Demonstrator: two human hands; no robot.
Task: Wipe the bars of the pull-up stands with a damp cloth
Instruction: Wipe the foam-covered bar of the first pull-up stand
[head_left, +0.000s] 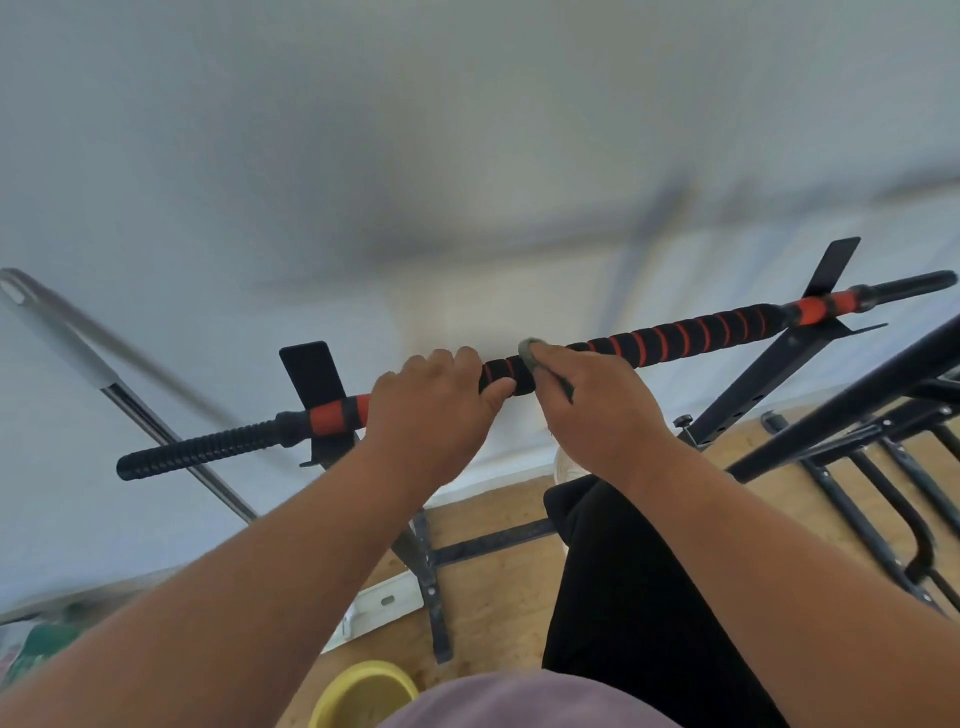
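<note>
Our fingers (447, 364) on the left hand (434, 410) curl over the top of the bar (675, 335), thumb underneath, gripping it near the picture's centre and holding it steady. The right hand (597, 405), just beside it at three o'clock, pinches a grey cloth (531, 354) against the foam grip, its fingers wrapped round the wad so that only a small bulge shows above the bar.

The bar runs from eight o'clock, where its ribbed black end (202, 449) juts out, up to two o'clock. It rests across the black brackets of the stand (753, 384), and its middle is black foam spiralled with orange.

As we judge it, the step in hand is wiping this padded middle section. To do it well, we wrap the cloth fully round the foam, so the underside is cleaned too, and draw it along towards two o'clock in overlapping strokes. We keep the left hand braced, so the bar neither rolls nor lifts from its brackets. The spiral seams probably trap grime, so a slight twist as we slide should help. The orange collars and ribbed ends remain to be reached.

A yellow bowl (363, 691) sits on the floor at six o'clock, perhaps for rinsing.

We can read no brand, label or writing anywhere.
</note>
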